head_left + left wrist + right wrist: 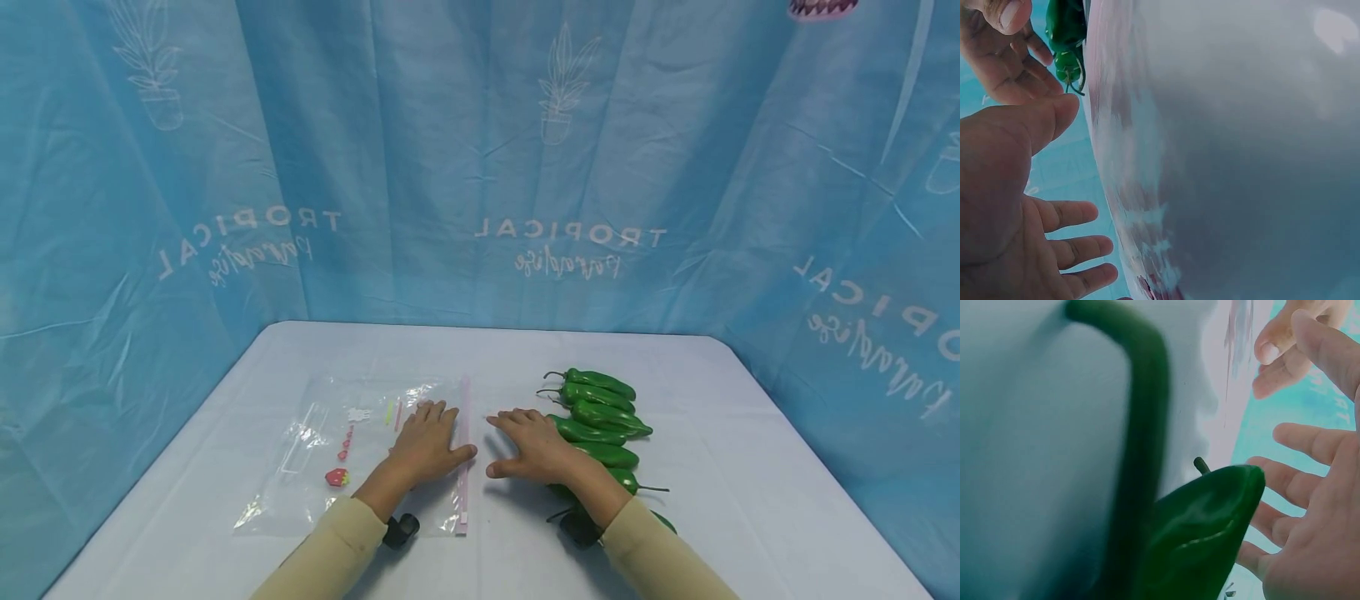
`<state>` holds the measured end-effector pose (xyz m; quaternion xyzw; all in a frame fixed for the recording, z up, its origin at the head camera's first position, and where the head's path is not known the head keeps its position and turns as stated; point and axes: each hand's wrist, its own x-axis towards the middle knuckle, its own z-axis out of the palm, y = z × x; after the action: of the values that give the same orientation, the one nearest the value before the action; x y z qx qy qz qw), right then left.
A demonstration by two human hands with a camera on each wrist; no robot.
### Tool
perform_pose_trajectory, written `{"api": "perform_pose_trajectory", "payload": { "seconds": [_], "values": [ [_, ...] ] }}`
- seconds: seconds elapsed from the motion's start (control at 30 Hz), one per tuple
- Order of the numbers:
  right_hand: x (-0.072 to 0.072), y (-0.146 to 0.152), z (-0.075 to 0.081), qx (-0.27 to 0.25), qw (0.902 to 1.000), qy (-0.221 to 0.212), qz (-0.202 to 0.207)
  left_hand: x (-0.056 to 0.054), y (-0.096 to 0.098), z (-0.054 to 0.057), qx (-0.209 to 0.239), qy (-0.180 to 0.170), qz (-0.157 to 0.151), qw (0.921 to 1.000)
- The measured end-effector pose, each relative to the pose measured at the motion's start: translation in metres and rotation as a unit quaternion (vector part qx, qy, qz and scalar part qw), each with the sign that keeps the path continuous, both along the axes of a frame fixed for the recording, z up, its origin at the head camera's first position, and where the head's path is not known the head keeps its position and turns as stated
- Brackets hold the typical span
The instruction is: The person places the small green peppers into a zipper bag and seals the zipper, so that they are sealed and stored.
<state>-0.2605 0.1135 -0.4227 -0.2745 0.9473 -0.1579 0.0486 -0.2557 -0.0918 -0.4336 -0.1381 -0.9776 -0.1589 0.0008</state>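
Observation:
A clear plastic zip bag (300, 500) with a pink zip edge and small printed strawberry shapes lies flat on the left half of the table. Over its right part hovers my left hand (427, 446), fingers extended and holding nothing. To the right, green chili peppers (600, 417) lie in a column, several of them, stems pointing to different sides. My right hand (536, 450) is held above the left ends of the middle peppers, fingers spread, nothing in it. In the right wrist view a pepper (1204, 531) and a blurred stem (1141, 444) show close to the camera.
A white cloth covers the table (750, 500). Blue printed curtains (420, 167) hang behind it and on both sides. Dark wrist cameras (401, 531) sit below each wrist, the right one over the nearest peppers.

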Motion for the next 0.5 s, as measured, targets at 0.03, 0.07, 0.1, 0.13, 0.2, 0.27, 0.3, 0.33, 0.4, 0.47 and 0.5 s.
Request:
{"api": "perform_pose_trajectory", "payload": {
  "seconds": [0.03,0.07,0.1,0.13,0.2,0.27,0.3,0.33,0.4,0.47,0.5],
  "values": [
    [-0.0002,0.0000,0.0000,0.000,1.0000,-0.001,0.000,-0.0003,0.0001,-0.0003,-0.001,0.000,0.000,1.0000],
    [-0.0002,0.0000,0.0002,0.001,1.0000,-0.001,-0.001,-0.0003,0.0005,-0.0005,-0.003,0.001,0.000,1.0000],
    [-0.0002,0.0000,0.0003,0.001,1.0000,-0.002,-0.001,-0.0003,0.0008,-0.0007,-0.005,0.002,0.000,1.0000],
    [-0.0001,0.0001,0.0003,0.002,1.0000,-0.002,-0.002,-0.0006,0.0012,-0.0007,-0.006,0.003,0.000,1.0000],
    [0.0002,0.0001,0.0007,0.002,1.0000,-0.004,-0.003,-0.0011,0.0017,-0.0012,-0.010,0.003,0.000,0.9999],
    [0.0004,0.0002,0.0006,0.003,1.0000,-0.004,-0.001,-0.0019,0.0020,-0.0021,-0.013,0.004,0.000,0.9999],
    [0.0004,0.0002,0.0004,0.003,1.0000,-0.004,0.000,-0.0023,0.0021,-0.0026,-0.015,0.004,0.000,0.9999],
    [0.0004,0.0002,0.0002,0.004,1.0000,-0.005,0.000,-0.0028,0.0022,-0.0033,-0.016,0.005,0.000,0.9999],
    [0.0005,0.0000,-0.0003,0.005,1.0000,-0.006,0.001,-0.0036,0.0022,-0.0050,-0.018,0.006,0.000,0.9998],
    [0.0007,-0.0003,-0.0006,0.005,0.9999,-0.009,-0.001,-0.0041,0.0024,-0.0063,-0.019,0.005,-0.001,0.9998],
    [0.0008,-0.0004,-0.0010,0.005,0.9999,-0.010,-0.002,-0.0042,0.0026,-0.0068,-0.020,0.005,-0.002,0.9998]
  ]
}}
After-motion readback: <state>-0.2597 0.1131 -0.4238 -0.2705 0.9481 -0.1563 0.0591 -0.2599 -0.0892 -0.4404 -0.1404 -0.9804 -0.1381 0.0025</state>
